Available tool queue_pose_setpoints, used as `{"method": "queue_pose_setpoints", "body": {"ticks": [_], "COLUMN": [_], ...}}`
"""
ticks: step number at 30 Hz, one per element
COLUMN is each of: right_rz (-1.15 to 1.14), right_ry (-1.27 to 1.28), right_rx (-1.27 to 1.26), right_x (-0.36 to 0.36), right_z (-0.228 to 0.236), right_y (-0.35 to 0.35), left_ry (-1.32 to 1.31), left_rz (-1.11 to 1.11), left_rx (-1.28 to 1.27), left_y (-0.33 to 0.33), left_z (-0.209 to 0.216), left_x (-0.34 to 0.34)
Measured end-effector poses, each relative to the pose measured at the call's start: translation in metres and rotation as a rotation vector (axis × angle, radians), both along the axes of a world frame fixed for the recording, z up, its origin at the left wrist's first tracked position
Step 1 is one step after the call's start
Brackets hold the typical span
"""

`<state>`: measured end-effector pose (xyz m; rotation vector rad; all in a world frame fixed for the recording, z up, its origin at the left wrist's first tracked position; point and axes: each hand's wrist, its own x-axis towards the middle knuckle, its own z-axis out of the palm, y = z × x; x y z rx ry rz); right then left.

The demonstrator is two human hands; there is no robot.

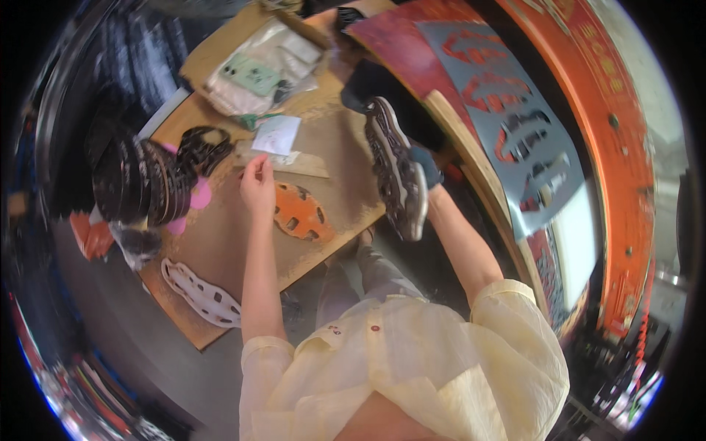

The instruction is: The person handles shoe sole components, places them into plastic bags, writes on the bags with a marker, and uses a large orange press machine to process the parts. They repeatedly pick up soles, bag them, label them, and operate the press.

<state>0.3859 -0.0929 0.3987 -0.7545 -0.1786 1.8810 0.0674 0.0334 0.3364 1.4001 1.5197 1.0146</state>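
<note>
My right hand, in a dark glove, grips dark shoe soles with pale edges and holds them upright past the table's right edge. Most of its fingers are behind the soles. My left hand is bare and hovers over the brown table, its fingers drawn together; whether anything small is between them, I cannot make out. Beside that wrist lies an orange sole-shaped plate with cut-out holes. A white holed sole plate rests at the near left, partly behind my left forearm.
A cardboard box with plastic bags stands at the back. White paper lies by a wooden strip. Stacked black soles crowd the left. To the right, a grey board carries cut-out shapes beside an orange machine frame.
</note>
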Motion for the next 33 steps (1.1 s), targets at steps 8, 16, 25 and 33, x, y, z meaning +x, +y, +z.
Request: {"method": "queue_pose_setpoints", "body": {"ticks": [8,16,25,33], "right_rz": [-0.553,-0.955,-0.571,-0.329], "right_ry": [0.159,-0.764,-1.794,-1.955], "right_rx": [0.124,-0.032,-0.925,-1.282], "right_x": [-0.012,0.103,0.347,0.457], "right_z": [0.113,0.183,0.180,0.129], "right_y": [-0.202,-0.375,-0.440,-0.395], "left_ry": [-0.082,-0.098,-0.039,0.287], "left_rz": [-0.613,-1.127,-1.140,-1.034], "left_rx": [0.160,0.451,0.727,0.950], "left_y": [-0.080,-0.209,-0.349,-0.373], "left_z": [0.082,0.124,0.127,0.086], "left_x": [0.152,0.263,0.411,0.443]}}
